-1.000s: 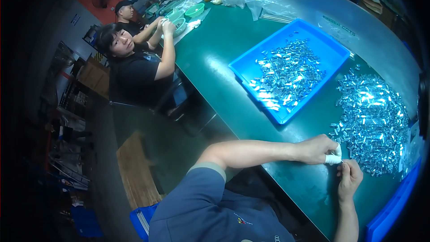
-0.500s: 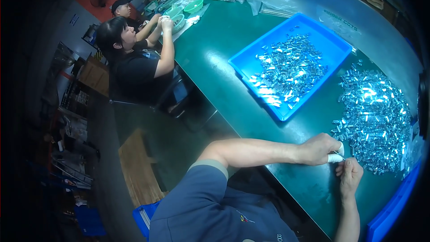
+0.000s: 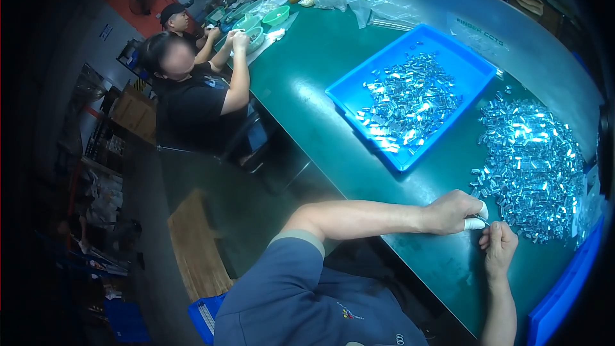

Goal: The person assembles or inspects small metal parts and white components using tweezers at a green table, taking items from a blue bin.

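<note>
My left hand (image 3: 450, 213) reaches in over the table edge with white finger cots on its thumb and a finger. Its fingertips pinch a small shiny metal piece (image 3: 482, 220), mostly hidden by the fingers. My right hand (image 3: 500, 247), bare and with its fingers curled in, meets it from the right and grips the other end of that piece. Just beyond both hands spreads a large heap of small shiny metal pieces (image 3: 532, 166). Further off, a blue tray (image 3: 367, 81) holds many more of these pieces (image 3: 413, 102).
The green table (image 3: 301, 115) carries clear plastic bags (image 3: 391, 8) at the back. Green baskets (image 3: 276, 15) stand at the far left, where two co-workers (image 3: 198, 99) sit handling small things. A blue bin edge (image 3: 564, 288) rises at the lower right.
My hands stay together at the small piece, with barely any shift. The nearer co-worker's head has turned, and the further one's hands have moved slightly. The whole view has shifted a little.
</note>
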`<state>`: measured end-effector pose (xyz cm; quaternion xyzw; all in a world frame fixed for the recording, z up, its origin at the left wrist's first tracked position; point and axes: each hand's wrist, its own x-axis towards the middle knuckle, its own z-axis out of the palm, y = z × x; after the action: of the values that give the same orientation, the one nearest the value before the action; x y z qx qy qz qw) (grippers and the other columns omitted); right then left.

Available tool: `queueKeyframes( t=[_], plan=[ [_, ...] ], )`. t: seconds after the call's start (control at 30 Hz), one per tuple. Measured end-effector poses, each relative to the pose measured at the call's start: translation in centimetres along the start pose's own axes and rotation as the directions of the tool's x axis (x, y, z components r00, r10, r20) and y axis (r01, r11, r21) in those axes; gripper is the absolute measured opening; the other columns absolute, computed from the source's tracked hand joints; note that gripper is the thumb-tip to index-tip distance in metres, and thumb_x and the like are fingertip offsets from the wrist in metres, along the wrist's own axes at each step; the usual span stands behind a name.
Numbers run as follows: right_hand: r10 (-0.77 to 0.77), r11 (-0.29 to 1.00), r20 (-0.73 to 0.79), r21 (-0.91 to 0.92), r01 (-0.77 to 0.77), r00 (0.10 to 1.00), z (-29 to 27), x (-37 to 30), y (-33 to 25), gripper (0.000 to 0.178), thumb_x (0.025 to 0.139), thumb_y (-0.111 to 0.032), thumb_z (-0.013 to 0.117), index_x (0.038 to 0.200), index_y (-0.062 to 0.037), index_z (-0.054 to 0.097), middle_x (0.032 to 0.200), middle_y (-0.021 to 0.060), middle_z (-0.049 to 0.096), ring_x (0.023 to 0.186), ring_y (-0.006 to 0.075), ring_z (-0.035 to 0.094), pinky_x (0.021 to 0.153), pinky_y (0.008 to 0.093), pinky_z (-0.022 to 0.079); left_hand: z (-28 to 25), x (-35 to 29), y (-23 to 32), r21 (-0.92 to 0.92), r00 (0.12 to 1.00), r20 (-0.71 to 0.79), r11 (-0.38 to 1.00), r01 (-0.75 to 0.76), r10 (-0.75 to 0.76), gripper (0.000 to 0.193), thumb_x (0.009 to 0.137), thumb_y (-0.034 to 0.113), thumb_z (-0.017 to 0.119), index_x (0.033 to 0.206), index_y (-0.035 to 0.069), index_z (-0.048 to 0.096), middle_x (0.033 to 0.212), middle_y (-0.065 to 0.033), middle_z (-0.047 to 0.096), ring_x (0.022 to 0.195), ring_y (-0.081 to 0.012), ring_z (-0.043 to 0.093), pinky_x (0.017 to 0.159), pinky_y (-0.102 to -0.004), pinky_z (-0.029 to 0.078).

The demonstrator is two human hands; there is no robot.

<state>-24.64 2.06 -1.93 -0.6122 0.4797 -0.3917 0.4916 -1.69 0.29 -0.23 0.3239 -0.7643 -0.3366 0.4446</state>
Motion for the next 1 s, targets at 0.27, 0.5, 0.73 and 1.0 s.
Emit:
queueKeyframes(
  t=[0.27,0.5,0.73,1.0],
  plan=[
    [-0.108,0.993,-0.141,0.023,0.112,0.984,1.0,-0.1,-0.2,0.021,0.105,-0.017,0.059,0.093,-0.0015,0.065,0.073,0.0035,0.064,0.059,0.0083,0.055,0.052,0.0223,0.042,-0.1,-0.2,-0.1,-0.03,0.998,-0.016,0.998,0.053,-0.053,0.02,0.089,0.02,0.078,0.098,0.004,0.07,0.075,-0.0142,0.065,0.066,-0.0318,0.066,0.06,-0.0418,0.049],
    [-0.037,0.999,0.001,-0.018,0.037,0.999,-0.1,0.1,0.3,0.031,0.107,-0.029,0.058,0.088,-0.0052,0.063,0.066,0.0002,0.06,0.055,0.0047,0.051,0.049,0.0197,0.037,-0.1,-0.2,-0.3,-0.011,1.0,0.011,1.0,0.024,-0.024,0.019,0.09,0.019,0.077,0.098,0.004,0.068,0.074,-0.014,0.064,0.066,-0.0328,0.065,0.059,-0.0424,0.048],
    [-0.079,0.995,-0.186,0.049,0.09,0.979,1.6,0.0,-0.9,0.02,0.104,-0.014,0.06,0.089,-0.0016,0.064,0.07,0.0027,0.063,0.059,0.0081,0.055,0.053,0.0233,0.042,-0.5,-0.1,0.1,0.006,0.998,0.001,0.998,0.064,-0.064,0.02,0.09,0.019,0.077,0.097,0.004,0.068,0.074,-0.0138,0.065,0.066,-0.0316,0.066,0.06,-0.0416,0.049],
    [-0.046,0.999,0.037,-0.028,0.047,0.998,-0.5,0.0,0.3,0.021,0.107,-0.022,0.059,0.096,-0.0043,0.064,0.074,-0.0001,0.063,0.059,0.0041,0.052,0.052,0.0192,0.036,-0.1,-0.3,-0.5,0.0,1.0,0.013,1.0,0.02,-0.02,0.019,0.09,0.02,0.077,0.097,0.004,0.069,0.076,-0.0143,0.066,0.068,-0.0328,0.067,0.061,-0.0417,0.05]
  ],
)
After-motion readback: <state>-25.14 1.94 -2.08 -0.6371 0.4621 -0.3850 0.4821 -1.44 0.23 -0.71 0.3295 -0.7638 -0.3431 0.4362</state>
